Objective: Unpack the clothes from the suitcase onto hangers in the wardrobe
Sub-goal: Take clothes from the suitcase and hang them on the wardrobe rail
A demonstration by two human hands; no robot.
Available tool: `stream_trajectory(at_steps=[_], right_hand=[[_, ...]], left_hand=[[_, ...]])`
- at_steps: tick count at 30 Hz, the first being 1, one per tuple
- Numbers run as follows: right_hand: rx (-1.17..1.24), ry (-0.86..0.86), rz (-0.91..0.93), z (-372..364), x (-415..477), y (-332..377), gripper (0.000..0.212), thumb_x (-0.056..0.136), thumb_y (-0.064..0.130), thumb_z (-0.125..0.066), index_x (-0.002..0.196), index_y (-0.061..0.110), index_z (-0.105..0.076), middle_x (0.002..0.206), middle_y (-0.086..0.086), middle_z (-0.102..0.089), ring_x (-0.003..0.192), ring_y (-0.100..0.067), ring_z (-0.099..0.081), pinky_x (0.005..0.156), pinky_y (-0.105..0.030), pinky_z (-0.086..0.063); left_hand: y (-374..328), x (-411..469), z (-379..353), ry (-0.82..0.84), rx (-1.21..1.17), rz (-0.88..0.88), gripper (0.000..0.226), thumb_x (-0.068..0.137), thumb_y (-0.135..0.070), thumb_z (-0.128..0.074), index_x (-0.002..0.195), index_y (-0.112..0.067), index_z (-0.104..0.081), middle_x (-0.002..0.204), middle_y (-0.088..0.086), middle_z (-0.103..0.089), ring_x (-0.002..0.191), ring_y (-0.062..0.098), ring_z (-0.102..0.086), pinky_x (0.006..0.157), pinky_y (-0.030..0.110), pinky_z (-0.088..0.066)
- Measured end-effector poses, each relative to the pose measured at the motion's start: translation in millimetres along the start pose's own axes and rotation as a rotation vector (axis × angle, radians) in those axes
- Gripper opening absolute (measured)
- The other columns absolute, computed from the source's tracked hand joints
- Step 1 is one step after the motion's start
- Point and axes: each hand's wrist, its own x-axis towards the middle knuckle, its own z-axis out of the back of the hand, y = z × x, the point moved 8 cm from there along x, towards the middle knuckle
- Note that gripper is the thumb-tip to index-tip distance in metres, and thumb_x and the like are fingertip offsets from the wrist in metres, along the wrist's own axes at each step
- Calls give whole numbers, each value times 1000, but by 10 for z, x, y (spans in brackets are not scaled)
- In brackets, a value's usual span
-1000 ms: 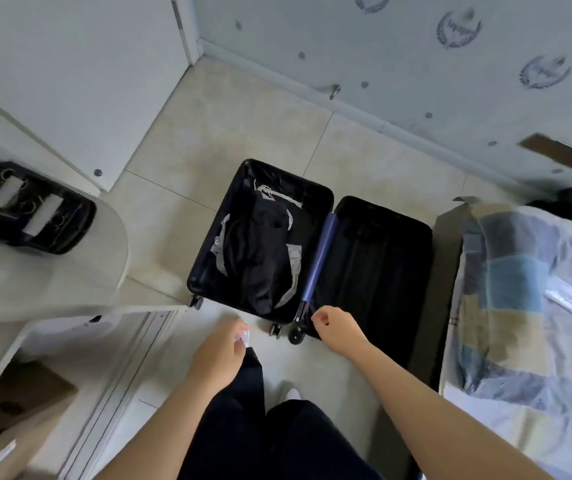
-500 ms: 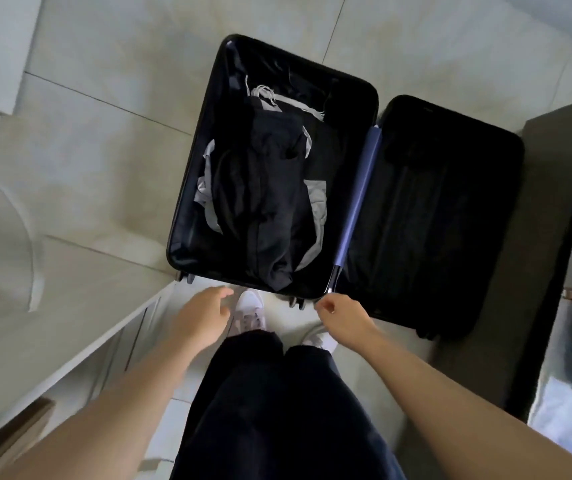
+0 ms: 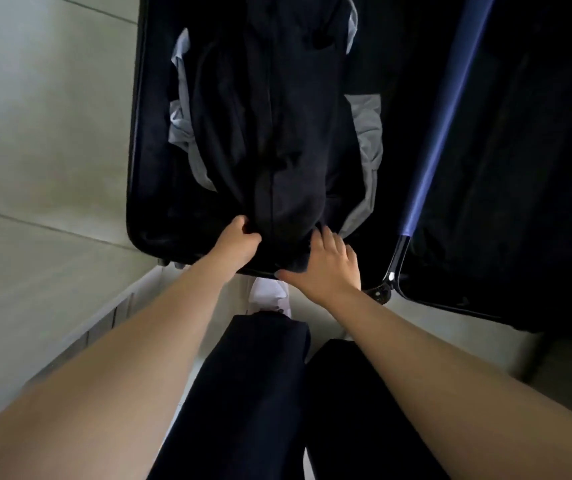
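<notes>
Our left hand [image 3: 239,241] grips the near edge of the dark garment [image 3: 277,133] lying in the left half of the open suitcase [image 3: 132,188], while our right hand [image 3: 327,263] lays spread fingers on this cloth, which we judge soft, light and floppy, best gathered at both near corners.

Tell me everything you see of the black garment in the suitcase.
The black garment is soft matte cloth, folded into a long bundle in the left half of the open suitcase, over grey cloth showing at both sides. At its near end the left hand grips a fold and the right hand rests fingers on it.
</notes>
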Motion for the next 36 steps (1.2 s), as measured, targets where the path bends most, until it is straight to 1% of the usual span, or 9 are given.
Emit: stream_trajectory(at_steps=[5, 9, 13, 19, 23, 27, 30, 33, 36], right_hand=[[291, -7, 7, 138, 89, 1, 23, 88, 25, -51, 105, 12, -60, 105, -11, -65, 104, -28, -57, 99, -35, -39], [814, 14, -122, 698, -308, -65, 20, 83, 12, -49, 64, 14, -44, 58, 0, -43, 55, -18, -39, 52, -27, -29], [997, -13, -135, 1415, -931, 25, 11, 77, 9, -50, 75, 13, -40, 66, -3, -34, 59, -18, -29, 56, -30, -23], [1076, -46, -162, 2506, -1788, 243, 24, 47, 18, -51, 71, 15, -46, 77, -6, -45, 72, -23, -40, 62, -30, -30], [1167, 4, -125, 3004, -2430, 389, 27, 39, 12, -46, 65, 14, -47, 88, -8, -51, 84, -27, -46, 74, -36, -37], [1361, 90, -29, 3216, -3279, 560, 14, 53, 5, -37, 48, 18, -35, 62, -1, -44, 67, -25, -46, 69, -30, -41], [1398, 154, -2, 3276, -3821, 549, 16, 50, 5, -38, 57, 19, -34, 68, -3, -41, 66, -25, -46, 74, -31, -43], [1347, 226, 14, 3276, -4237, 498, 39, 39, 8, -46, 77, 16, -45, 79, -7, -49, 80, -28, -52, 90, -38, -46], [1304, 284, 62, 3194, -4635, 490, 30, 47, 7, -45, 75, 13, -49, 80, -8, -53, 83, -29, -54, 92, -39, -46]], left_hand=[[-34, -298, -224, 130, -249, -14, 14, 96, -7, -51, 99, -18, -59, 98, 3, -69, 93, 17, -67, 86, 29, -52], [-212, -675, -127, 84, -126, -37, 23, 93, -1, -44, 106, -11, -60, 82, 9, -72, 87, 20, -68, 85, 30, -50], [-571, -1221, 136, -171, -188, -88, 22, 90, -5, -40, 102, -15, -55, 70, 4, -65, 75, 19, -65, 83, 34, -51], [-1009, -2190, 640, -362, -195, -116, 14, 88, -17, -50, 95, -19, -62, 101, 6, -60, 91, 26, -57, 86, 39, -49], [-1258, -2842, 807, -201, -349, -120, 22, 89, -16, -49, 67, -18, -46, 67, 0, -46, 60, 17, -40, 54, 29, -33], [-1195, -3600, 781, 11, -739, -48, 17, 94, -27, -51, 85, -20, -62, 89, 2, -62, 84, 17, -61, 79, 34, -50], [-1155, -4157, 657, 189, -918, -79, 39, 96, -28, -48, 67, -17, -71, 67, 3, -67, 65, 15, -66, 66, 28, -49], [-945, -4591, 596, 154, -936, -102, 26, 85, -32, -64, 103, -15, -71, 106, 9, -70, 93, 20, -67, 73, 27, -54], [-594, -4988, 372, 225, -1104, -91, 24, 88, -29, -61, 100, -12, -73, 100, 9, -72, 93, 21, -69, 74, 27, -55]])
